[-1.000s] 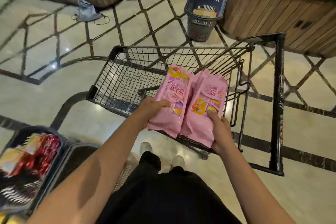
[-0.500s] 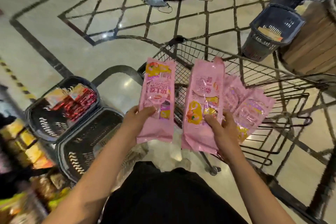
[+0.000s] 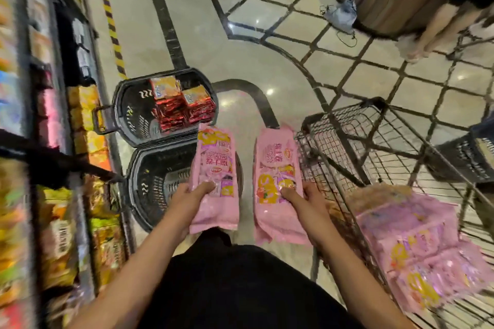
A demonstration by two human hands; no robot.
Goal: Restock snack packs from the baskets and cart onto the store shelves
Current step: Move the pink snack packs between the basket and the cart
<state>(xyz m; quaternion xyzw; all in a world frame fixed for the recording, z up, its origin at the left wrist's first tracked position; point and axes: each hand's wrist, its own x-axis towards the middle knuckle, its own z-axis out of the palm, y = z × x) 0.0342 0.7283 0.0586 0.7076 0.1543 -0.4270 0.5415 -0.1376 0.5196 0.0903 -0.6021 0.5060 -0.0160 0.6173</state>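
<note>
Swinging left since half a second ago, my view now finds blurred shelves (image 3: 40, 141) left of my left hand (image 3: 191, 196) and right hand (image 3: 307, 196), each gripping one pink snack pack (image 3: 213, 176) (image 3: 278, 181); I judge shelving comes next.

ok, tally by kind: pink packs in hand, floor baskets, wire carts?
Pink packs in hand: 2, left hand holds one, right hand the other
Floor baskets: 2
Wire cart: 1
Total: 5
</note>
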